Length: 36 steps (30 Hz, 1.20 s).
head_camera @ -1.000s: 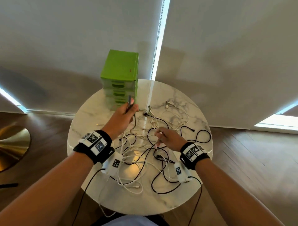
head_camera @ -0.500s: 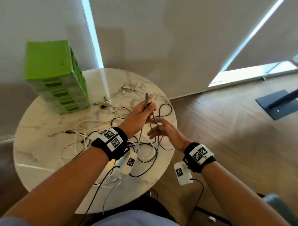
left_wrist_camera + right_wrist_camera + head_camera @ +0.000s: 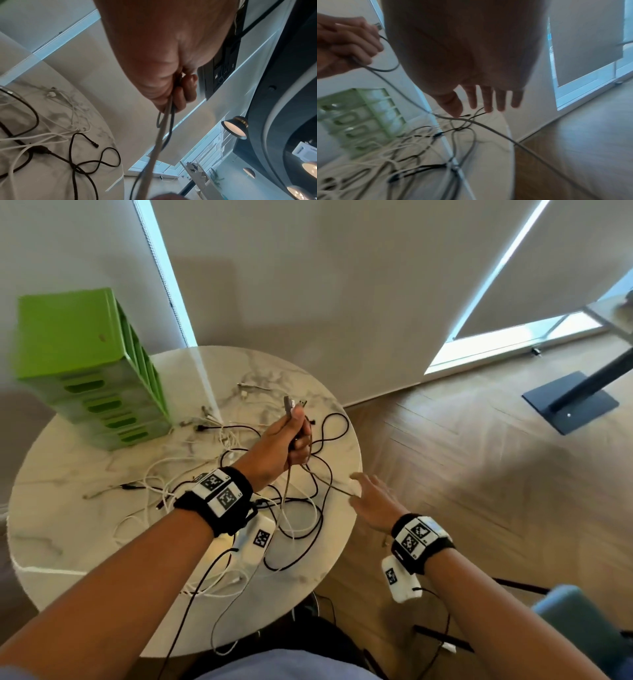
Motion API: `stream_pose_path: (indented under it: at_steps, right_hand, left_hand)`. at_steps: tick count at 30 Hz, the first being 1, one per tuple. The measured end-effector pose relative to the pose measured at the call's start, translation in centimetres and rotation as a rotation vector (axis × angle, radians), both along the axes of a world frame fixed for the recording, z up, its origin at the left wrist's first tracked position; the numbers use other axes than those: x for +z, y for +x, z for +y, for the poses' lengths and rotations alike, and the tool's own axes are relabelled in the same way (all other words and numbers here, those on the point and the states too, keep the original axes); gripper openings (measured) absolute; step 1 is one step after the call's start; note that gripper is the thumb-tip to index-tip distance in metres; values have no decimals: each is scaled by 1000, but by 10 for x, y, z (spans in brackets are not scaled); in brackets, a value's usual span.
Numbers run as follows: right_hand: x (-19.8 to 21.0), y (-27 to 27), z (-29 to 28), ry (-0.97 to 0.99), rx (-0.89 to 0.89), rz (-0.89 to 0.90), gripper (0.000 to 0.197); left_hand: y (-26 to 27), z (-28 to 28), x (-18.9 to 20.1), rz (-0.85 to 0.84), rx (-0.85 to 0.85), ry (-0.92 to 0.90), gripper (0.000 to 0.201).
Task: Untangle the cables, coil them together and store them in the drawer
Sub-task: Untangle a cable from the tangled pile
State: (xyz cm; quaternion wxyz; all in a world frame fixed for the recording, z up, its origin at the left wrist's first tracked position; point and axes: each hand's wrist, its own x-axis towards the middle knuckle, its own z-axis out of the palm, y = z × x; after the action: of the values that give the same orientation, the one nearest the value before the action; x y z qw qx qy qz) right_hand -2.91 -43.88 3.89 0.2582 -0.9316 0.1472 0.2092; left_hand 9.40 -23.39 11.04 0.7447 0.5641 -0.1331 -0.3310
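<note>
My left hand (image 3: 297,436) is raised over the right half of the round marble table (image 3: 68,542) and grips a grey cable (image 3: 287,491). Its two plug ends (image 3: 290,404) stick up above the fist. In the left wrist view the fingers (image 3: 181,94) curl round the doubled grey cable (image 3: 161,136). One grey strand runs down and right to my right hand (image 3: 371,498), which hovers at the table's right edge. Its fingers (image 3: 485,100) are straight and spread, and the grey strand (image 3: 488,125) passes just below the thumb. A tangle of black and white cables (image 3: 212,487) lies on the table.
A green drawer unit (image 3: 85,364) stands at the table's back left, its drawers pushed in. To the right there is wooden floor with a black stand base (image 3: 570,402). A teal chair (image 3: 579,621) sits at the lower right. A wall with blinds lies behind.
My view has swung to the right. The left hand has carried the grey cable ends towards the table's right side. The right hand has spread its fingers and moved out to the table's edge.
</note>
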Motion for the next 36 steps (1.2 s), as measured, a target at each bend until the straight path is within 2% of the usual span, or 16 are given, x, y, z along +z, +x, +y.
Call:
stream_pose_path:
  at_steps: [2, 5, 10, 12, 15, 17, 19, 21, 22, 23, 25, 26, 28, 30, 34, 36]
  right_hand:
    - [8, 11, 34, 202, 87, -150, 64]
    - [27, 27, 75, 397, 97, -232, 61]
    - [53, 28, 87, 412, 5, -482, 14]
    - [56, 31, 80, 439, 1, -570, 18]
    - [58, 36, 70, 504, -114, -616, 20]
    - [53, 37, 57, 501, -233, -559, 23]
    - [41, 34, 35, 392, -263, -336, 26]
    - [24, 29, 18, 215, -190, 6, 27]
    - [17, 27, 15, 165, -141, 121, 37]
    - [14, 27, 18, 174, -97, 138, 53]
    - [21, 32, 37, 359, -43, 3, 71]
    - [24, 37, 50, 500, -11, -61, 75]
    - [35, 48, 77, 729, 43, -44, 75]
    - [45, 58, 99, 863, 109, 48, 67]
    - [51, 66, 121, 1036, 198, 48, 20]
    - [50, 66, 111, 1102, 128, 176, 23]
  left_hand:
    - [-3, 2, -1, 11, 22, -16, 43]
    - [-1, 7, -6, -50, 81, 9, 45]
    - [9, 24, -6, -217, 255, 251, 47]
    - [13, 31, -12, -256, 282, 382, 50]
    - [14, 36, -15, -197, 342, 341, 41]
    - [17, 40, -13, -202, 410, 354, 43]
    - [20, 46, -11, -187, 434, 348, 46]
    - [22, 49, -6, -102, 402, 256, 46]
    - [22, 50, -3, -74, 368, 214, 47]
    - [20, 49, 1, -68, 325, 186, 47]
    - [16, 45, 8, -89, 226, 159, 48]
    - [14, 43, 11, -99, 177, 142, 49]
    - [10, 38, 20, -96, 96, 110, 49]
    - [9, 34, 30, -62, 32, 67, 48]
    - [13, 42, 46, 39, -19, 18, 47]
    - [21, 55, 50, 99, 9, -20, 47]
